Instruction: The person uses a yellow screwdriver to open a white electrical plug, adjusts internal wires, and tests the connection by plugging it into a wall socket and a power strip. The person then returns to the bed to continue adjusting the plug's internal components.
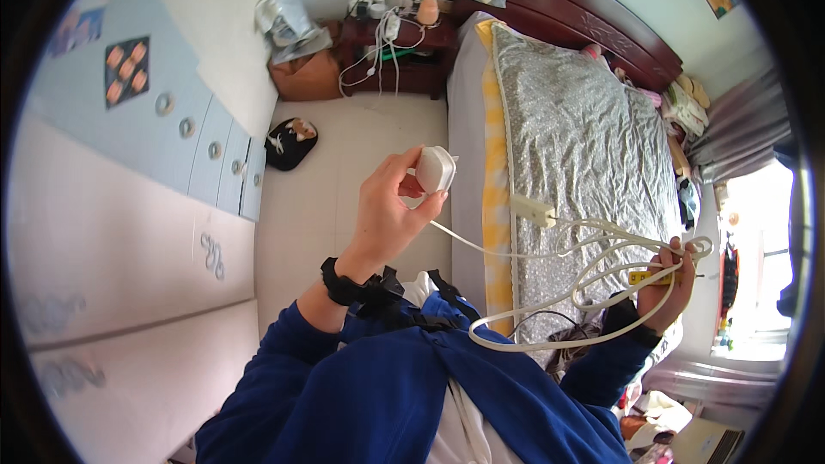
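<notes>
My left hand [382, 210] is raised near the middle of the view, fingers and thumb closed round a white plug [436, 169] whose prongs point right. From the plug a white cord [481, 249] runs across to my right hand [673, 292]. There my fingers grip several loose loops of that cord, some hanging low over my right sleeve. A pale oblong block [533, 210], apparently joined to the cord, is beside the loops over the bed's near side. Behind or against my right hand shows a small yellow piece [650, 278] with dark marks; its kind is unclear.
To the right, a bed [571, 103] has a grey patterned cover and a dark red headboard [593, 13]. A cluttered nightstand [404, 56] with white cords stands beyond. Pale cabinets [129, 232] line the left. A black cushion-like thing [290, 144] lies on the floor.
</notes>
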Motion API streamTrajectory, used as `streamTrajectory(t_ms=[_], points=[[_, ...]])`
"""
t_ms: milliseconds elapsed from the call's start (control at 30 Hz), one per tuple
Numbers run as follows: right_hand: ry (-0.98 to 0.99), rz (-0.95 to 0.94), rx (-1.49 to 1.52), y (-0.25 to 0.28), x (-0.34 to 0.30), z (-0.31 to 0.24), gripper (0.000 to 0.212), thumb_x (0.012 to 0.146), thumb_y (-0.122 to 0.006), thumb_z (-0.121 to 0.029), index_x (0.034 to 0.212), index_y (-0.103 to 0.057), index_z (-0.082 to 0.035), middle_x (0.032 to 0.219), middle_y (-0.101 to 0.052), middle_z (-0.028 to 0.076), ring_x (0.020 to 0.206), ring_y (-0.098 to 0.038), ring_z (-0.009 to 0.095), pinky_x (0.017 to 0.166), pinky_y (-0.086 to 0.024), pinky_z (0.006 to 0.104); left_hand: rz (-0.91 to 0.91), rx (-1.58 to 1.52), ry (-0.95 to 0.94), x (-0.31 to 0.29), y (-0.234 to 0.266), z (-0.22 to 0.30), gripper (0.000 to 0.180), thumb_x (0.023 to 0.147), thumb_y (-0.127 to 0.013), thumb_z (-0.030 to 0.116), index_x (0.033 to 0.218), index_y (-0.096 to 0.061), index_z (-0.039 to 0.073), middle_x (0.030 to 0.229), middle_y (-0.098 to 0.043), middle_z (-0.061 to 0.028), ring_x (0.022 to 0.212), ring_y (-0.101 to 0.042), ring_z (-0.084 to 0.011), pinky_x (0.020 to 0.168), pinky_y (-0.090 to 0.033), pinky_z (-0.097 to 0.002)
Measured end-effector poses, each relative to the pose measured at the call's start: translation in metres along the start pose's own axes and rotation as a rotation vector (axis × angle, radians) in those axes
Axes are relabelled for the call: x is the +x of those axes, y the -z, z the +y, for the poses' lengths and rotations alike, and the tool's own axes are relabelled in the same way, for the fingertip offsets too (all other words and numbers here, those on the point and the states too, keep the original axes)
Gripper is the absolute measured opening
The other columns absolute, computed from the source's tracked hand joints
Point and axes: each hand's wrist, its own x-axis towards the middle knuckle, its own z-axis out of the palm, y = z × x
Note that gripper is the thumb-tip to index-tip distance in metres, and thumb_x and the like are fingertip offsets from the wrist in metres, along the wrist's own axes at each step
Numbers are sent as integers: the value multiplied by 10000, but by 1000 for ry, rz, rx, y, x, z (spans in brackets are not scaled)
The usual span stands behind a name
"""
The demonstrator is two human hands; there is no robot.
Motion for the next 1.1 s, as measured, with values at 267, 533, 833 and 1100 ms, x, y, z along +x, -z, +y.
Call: streamTrajectory(t_ms=[267,533,833,1100], points=[[-26,44,-118,-24,129,67,212,1018,-496,-128,1203,-529,-29,1083,-576,130,697,-485,87,528,-398,196,-110,-364,255,129,-32,-106,504,833,-750,67,1292,-571,-41,1136,-667,-89,855,-665,-103,755,-551,-238],[-13,37,-376,-31,371,148,269,975,-576,-153,1194,-544,0,1025,-632,125,728,-522,83,591,-397,204,34,-462,414,278,-104,-200,507,867,-722,51,1328,-537,-51,1148,-667,-82,874,-664,-104,765,-545,-241],[180,-62,-657,-110,611,239,161,964,-578,-138,1052,-664,-35,908,-630,32,708,-512,66,600,-388,206,156,-550,402,436,-155,-272,522,873,-715,36,1351,-519,-41,1187,-648,-80,920,-655,-108,772,-539,-247],[-330,240,-475,-56,770,506,269,943,-618,-104,1209,-626,-66,971,-710,81,782,-667,146,449,-397,230,218,-431,500,567,-144,-419,512,869,-716,50,1336,-524,-40,1157,-647,-75,919,-648,-109,786,-539,-258]])
